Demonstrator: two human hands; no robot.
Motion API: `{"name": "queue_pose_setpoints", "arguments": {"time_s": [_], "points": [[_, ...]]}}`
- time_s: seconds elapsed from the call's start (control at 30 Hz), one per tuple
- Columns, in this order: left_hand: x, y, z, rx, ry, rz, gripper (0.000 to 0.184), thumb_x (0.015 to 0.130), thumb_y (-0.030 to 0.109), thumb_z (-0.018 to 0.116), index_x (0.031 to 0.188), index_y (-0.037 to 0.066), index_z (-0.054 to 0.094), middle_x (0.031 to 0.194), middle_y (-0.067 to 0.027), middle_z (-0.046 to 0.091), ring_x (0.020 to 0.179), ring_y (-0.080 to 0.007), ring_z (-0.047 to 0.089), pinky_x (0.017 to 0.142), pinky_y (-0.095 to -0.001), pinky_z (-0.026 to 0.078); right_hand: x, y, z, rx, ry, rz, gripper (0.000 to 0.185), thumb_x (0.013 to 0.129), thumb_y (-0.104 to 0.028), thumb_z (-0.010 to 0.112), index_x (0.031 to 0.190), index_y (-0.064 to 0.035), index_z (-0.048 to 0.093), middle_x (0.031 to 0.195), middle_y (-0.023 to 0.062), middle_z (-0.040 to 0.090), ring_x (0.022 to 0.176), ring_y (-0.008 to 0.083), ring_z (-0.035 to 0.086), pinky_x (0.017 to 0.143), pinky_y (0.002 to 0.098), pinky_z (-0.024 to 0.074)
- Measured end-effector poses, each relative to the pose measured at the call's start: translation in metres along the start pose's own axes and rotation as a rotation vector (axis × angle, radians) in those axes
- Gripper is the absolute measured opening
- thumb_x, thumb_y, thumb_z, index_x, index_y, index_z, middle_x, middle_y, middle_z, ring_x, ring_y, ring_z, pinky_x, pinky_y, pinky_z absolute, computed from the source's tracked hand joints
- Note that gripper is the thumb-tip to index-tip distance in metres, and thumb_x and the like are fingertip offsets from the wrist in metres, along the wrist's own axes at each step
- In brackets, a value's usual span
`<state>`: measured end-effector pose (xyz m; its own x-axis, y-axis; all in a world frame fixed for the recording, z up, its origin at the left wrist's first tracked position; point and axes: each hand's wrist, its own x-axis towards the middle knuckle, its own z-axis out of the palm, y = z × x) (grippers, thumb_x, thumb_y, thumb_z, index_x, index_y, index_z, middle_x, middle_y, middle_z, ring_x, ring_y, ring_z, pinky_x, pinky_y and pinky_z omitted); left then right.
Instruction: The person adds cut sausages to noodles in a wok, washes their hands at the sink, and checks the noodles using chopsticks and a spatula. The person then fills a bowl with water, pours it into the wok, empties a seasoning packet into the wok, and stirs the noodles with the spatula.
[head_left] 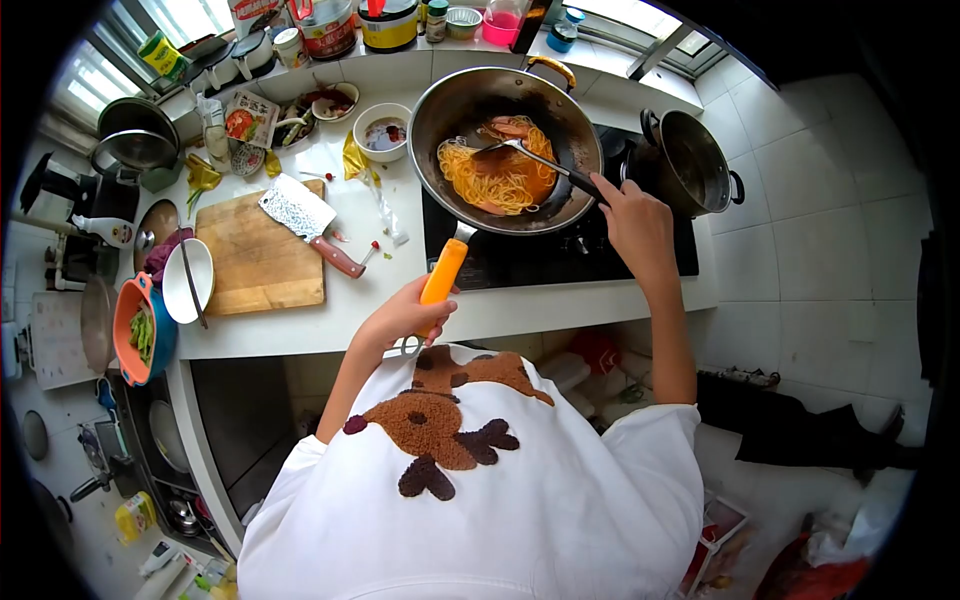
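The left hand [408, 312] grips the orange handle of the wok [582, 150]. The right hand [632, 225] grasps the spatula [545, 160]; its head rests among noodles [497, 178] inside the wok.

White countertop [275, 332] under a wooden chopping board [250, 262], black cooktop [510, 266] and crumpled clear plastic [391, 216].

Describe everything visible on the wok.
The wok is round, deep metal, darkly stained inside, with an orange handle in the left hand and a yellow-brown loop opposite. It sits over the black cooktop; contact is hidden. Inside: noodles in orange sauce, pinkish pieces, and a spatula held in the right hand.
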<state>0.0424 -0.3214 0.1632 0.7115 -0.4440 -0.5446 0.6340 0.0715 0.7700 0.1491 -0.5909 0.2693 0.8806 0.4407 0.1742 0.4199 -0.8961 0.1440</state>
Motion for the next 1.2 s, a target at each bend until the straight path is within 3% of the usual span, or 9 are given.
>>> {"name": "queue_pose_setpoints", "arguments": {"time_s": [0.33,0.53,0.77,0.97,1.2], "points": [[0.000,0.001,0.001,0.004,0.001,-0.012,0.032,0.081,0.013,0.058,0.107,0.004,0.042,0.063,-0.0012,0.045,0.043,-0.0087,0.046,0.040,-0.0204,0.039,0.013,0.010,0.031,-0.043,0.107,0.135,0.031,0.080,-0.016,0.056,0.110,-0.0131,0.056,0.073,0.0115,0.055,0.061,0.0254,0.059,0.056,0.0333,0.0474],[0.000,0.001,0.001,-0.002,0.004,-0.021,0.032,0.081,0.013,0.058,0.107,0.004,0.042,0.063,-0.0013,0.044,0.043,-0.0088,0.046,0.039,-0.0206,0.039,0.003,0.001,0.029,-0.029,0.003,0.132,0.032,0.079,-0.015,0.056,0.111,-0.0120,0.055,0.072,0.0117,0.055,0.061,0.0256,0.059,0.055,0.0343,0.0471],[0.000,0.000,0.000,-0.023,-0.006,-0.009,0.032,0.081,0.014,0.058,0.107,0.004,0.042,0.063,-0.0012,0.044,0.042,-0.0088,0.045,0.039,-0.0206,0.039,-0.034,-0.005,-0.016,0.039,-0.050,0.166,0.033,0.079,-0.015,0.057,0.112,-0.0131,0.054,0.071,0.0108,0.054,0.060,0.0261,0.058,0.054,0.0337,0.0465],[-0.001,0.002,0.003,-0.009,0.002,-0.022,0.030,0.082,0.014,0.057,0.106,0.004,0.043,0.063,-0.0010,0.044,0.042,-0.0085,0.045,0.039,-0.0200,0.039,-0.076,-0.016,-0.063,-0.008,-0.193,0.319,0.035,0.079,-0.014,0.057,0.114,-0.0166,0.054,0.071,0.0078,0.051,0.061,0.0258,0.056,0.054,0.0349,0.0449],[-0.003,0.006,0.002,0.025,-0.003,-0.022,0.031,0.080,0.015,0.057,0.104,0.002,0.041,0.063,-0.0010,0.044,0.046,-0.0089,0.047,0.043,-0.0214,0.042,-0.084,-0.026,-0.055,0.074,-0.167,0.197,0.032,0.080,-0.012,0.054,0.112,-0.0154,0.055,0.073,0.0086,0.051,0.060,0.0254,0.055,0.054,0.0354,0.0438]]}}
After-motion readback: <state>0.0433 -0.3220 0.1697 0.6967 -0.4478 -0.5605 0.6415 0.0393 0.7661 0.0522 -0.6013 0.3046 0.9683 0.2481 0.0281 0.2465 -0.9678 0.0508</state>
